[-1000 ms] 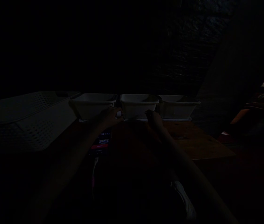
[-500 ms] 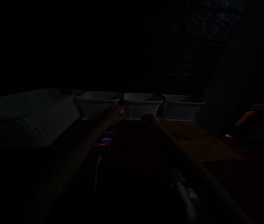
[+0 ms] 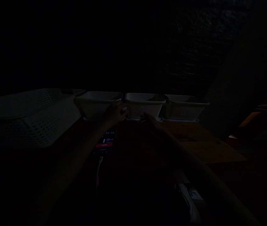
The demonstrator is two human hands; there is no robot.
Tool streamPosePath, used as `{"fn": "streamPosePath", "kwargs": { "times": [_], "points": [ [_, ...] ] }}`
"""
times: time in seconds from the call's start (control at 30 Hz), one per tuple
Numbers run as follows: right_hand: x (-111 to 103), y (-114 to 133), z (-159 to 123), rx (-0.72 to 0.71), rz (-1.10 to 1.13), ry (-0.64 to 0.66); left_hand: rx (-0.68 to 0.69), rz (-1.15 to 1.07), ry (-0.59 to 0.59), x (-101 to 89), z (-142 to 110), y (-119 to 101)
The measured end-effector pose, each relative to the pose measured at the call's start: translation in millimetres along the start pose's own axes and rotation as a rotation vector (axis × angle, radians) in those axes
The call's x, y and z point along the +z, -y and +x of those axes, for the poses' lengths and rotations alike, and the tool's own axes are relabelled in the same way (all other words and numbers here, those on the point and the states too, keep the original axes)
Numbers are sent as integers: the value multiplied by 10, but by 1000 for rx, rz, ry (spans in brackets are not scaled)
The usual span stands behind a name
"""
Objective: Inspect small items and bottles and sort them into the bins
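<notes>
The view is very dark. My left hand [image 3: 114, 111] is by the gap between the left white tub [image 3: 93, 107] and the middle white tub [image 3: 145, 108]. Its thumb and fingers are spread apart and reach toward the middle tub's left side; whether they touch it is unclear. Low in front of that same tub is my right hand [image 3: 151, 121]. Its fingertips are near the tub's base, but shadow hides how they are bent and whether anything is in them. Below my left hand a phone [image 3: 104, 145] with a lit screen lies on the wooden table [image 3: 209, 149].
A third white tub [image 3: 185, 109] stands at the right end of the row. On the far left is a large perforated basket [image 3: 60, 124]. A cable [image 3: 98, 171] runs from the phone toward me. A pale, crumpled-looking item [image 3: 187, 196] lies at the bottom right.
My left hand has risen slightly, with its fingers more spread. The right hand has turned a little and shifted slightly left. The tubs, basket and phone stay in place.
</notes>
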State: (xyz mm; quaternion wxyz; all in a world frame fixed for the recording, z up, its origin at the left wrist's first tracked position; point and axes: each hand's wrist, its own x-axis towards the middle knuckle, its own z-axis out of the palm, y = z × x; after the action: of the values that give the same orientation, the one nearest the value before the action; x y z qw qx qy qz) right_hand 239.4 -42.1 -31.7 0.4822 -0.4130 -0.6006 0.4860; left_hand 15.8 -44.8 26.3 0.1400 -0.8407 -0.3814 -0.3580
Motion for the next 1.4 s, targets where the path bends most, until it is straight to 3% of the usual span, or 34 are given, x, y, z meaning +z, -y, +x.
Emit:
{"fn": "streamPosePath", "kwargs": {
  "times": [0.13,0.27,0.47,0.7,0.9,1.4],
  "points": [
    [47,108,-67,-153,-236,-119,27,20,-27,5,2,19],
    [34,142,-80,-383,-562,-219,108,43,32,58,-19,19],
    [23,144,-114,-427,-894,-189,150,65,83,81,-44,-19],
    [-43,97,-59,-418,-912,-121,116,76,177,62,-64,22],
    [-53,56,-39,-485,-902,-72,19,75,173,71,-73,59],
    [-60,136,-93,-515,-1023,-98,141,130,260,75,-78,10]
  ]
}}
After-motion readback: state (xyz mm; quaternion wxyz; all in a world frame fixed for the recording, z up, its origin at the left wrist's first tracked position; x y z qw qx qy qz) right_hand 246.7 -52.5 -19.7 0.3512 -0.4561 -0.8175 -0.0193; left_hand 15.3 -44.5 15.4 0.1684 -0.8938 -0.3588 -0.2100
